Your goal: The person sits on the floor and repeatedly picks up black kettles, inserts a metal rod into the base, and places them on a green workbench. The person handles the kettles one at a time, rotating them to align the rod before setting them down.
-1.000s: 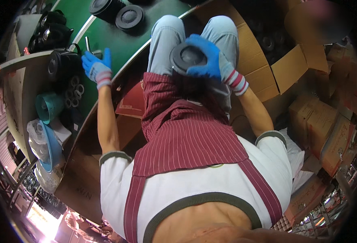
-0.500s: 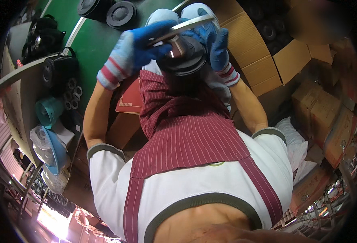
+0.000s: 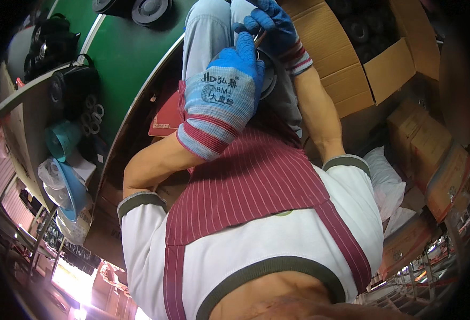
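Observation:
My left hand [image 3: 221, 96], in a blue-and-grey knit glove with a blue coated front, reaches across my lap, its back toward me. My right hand [image 3: 280, 26], in a matching glove, meets it over my knees. Both hands have their fingers bent together around a thin, shiny metal piece [image 3: 258, 38]. Most of that piece is hidden by the gloves, so its shape does not show. Just below the fingers, a black round ridged part [image 3: 269, 77] sits between my thighs, partly covered by my left hand.
More black round parts [image 3: 152, 9] stand on the green worktop [image 3: 123, 58] at far left. Beside them are a black pot-like item [image 3: 72, 82], several pale rings [image 3: 92, 117] and a teal cup [image 3: 63, 140]. An open cardboard box [image 3: 333, 58] with black parts stands at right.
The long flat metallic piece seen in my left hand is now mostly out of sight. My left hand has swung rightward over the black part, and my right hand has moved farther away.

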{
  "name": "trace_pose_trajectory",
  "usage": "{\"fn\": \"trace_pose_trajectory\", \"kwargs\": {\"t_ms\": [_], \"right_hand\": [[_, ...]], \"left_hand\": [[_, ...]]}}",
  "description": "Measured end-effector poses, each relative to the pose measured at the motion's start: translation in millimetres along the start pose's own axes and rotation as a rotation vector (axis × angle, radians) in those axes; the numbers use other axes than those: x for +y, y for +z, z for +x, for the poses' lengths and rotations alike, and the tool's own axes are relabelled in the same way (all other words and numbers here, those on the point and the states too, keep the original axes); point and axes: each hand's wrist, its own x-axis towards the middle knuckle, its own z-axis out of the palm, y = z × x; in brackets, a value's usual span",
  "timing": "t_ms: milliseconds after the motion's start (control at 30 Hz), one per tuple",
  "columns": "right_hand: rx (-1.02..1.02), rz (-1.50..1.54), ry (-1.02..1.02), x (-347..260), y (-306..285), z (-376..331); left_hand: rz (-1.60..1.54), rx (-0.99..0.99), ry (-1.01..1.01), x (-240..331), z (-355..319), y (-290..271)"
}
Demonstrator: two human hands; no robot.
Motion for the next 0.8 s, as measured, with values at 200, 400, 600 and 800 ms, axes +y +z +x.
{"fn": "trace_pose_trajectory", "kwargs": {"t_ms": [200,400,600,800], "right_hand": [[-0.353,-0.117,-0.009,-15,-17,-46],[-0.241,0.025,0.047,-6,-55,-26],[-0.031,-0.715,-0.093,-6,-10,-85],[-0.530,-1.299,-0.320,-19,87,-90]], "left_hand": [[-0.284,0.119,0.296,-59,4,14],[-0.292,0.207,0.150,-27,-15,22],[-0.339,0.220,0.358,-72,25,-4],[-0.869,-0.157,0.364,-107,71,26]]}}
